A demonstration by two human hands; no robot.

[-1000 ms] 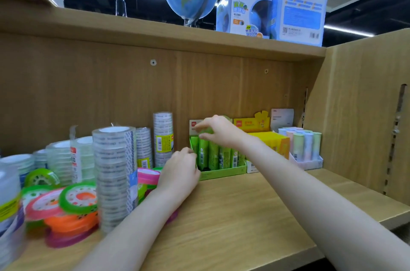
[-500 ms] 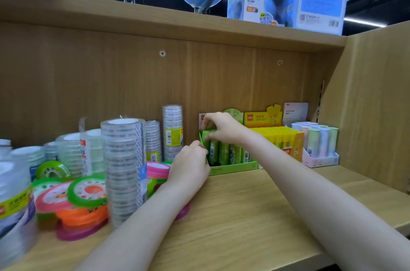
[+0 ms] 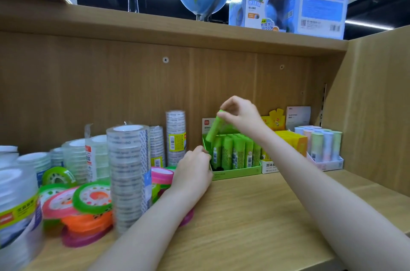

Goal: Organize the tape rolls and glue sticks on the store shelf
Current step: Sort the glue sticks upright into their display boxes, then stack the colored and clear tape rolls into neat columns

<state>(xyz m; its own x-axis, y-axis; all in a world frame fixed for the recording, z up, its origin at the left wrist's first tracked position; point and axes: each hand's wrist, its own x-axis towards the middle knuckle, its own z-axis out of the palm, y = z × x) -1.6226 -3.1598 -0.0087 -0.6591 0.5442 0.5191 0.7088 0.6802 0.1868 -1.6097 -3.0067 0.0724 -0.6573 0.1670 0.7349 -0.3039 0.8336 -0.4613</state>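
Store shelf, head view. My right hand pinches the cap end of a green glue stick, held tilted above the green display box of upright green sticks. My left hand rests against that box's left front corner, fingers curled at its edge; whether they grip it I cannot tell. Clear tape stacks and coloured tape rolls stand left; yellow box and pastel sticks right.

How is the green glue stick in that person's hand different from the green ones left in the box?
The lifted glue stick is tilted and pinched by the right hand above the green box; the boxed glue sticks stand upright, packed side by side and untouched. Both are the same green.
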